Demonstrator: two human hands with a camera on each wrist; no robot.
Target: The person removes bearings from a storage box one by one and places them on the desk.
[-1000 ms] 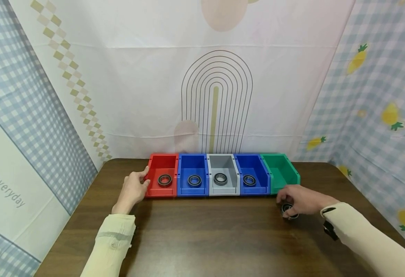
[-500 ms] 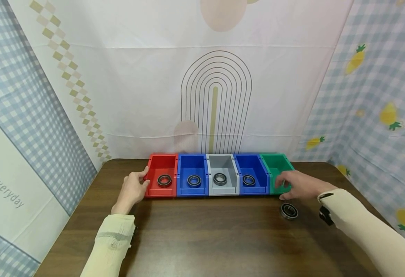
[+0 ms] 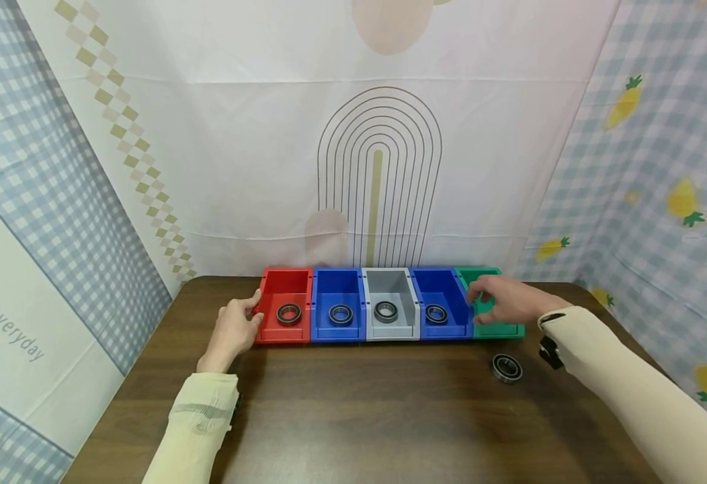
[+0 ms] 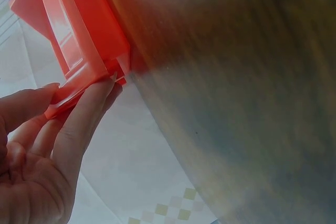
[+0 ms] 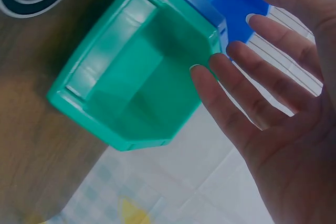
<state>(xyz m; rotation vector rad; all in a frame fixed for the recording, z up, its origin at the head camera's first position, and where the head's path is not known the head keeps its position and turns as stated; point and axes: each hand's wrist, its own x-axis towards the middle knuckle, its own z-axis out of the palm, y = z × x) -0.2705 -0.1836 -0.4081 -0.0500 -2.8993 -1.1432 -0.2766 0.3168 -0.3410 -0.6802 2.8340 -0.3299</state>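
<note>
Five-colour rowed bins aside, the red bin [image 3: 283, 333] is at the row's left end, and my left hand [image 3: 232, 331] holds its outer side wall. In the left wrist view, thumb and fingers [image 4: 86, 114] pinch that red wall from both sides. My right hand [image 3: 507, 300] hovers over the green bin [image 3: 501, 331] with loosely bent fingers and nothing in them. The right wrist view shows the inside of the green bin [image 5: 152, 72] holding nothing. A ball bearing [image 3: 507, 368] lies flat on the table in front of the green bin.
Between the red and green bins stand a blue bin [image 3: 337, 334], a grey bin [image 3: 392, 334] and another blue bin [image 3: 447, 333]. Each of these and the red bin holds one bearing. The row stands on the wooden table [image 3: 365, 410], before a patterned cloth backdrop [image 3: 257, 168].
My right hand has let go of the bearing, leaving it on the table, and has moved away and up over the green bin. My left hand keeps its place on the red bin.
</note>
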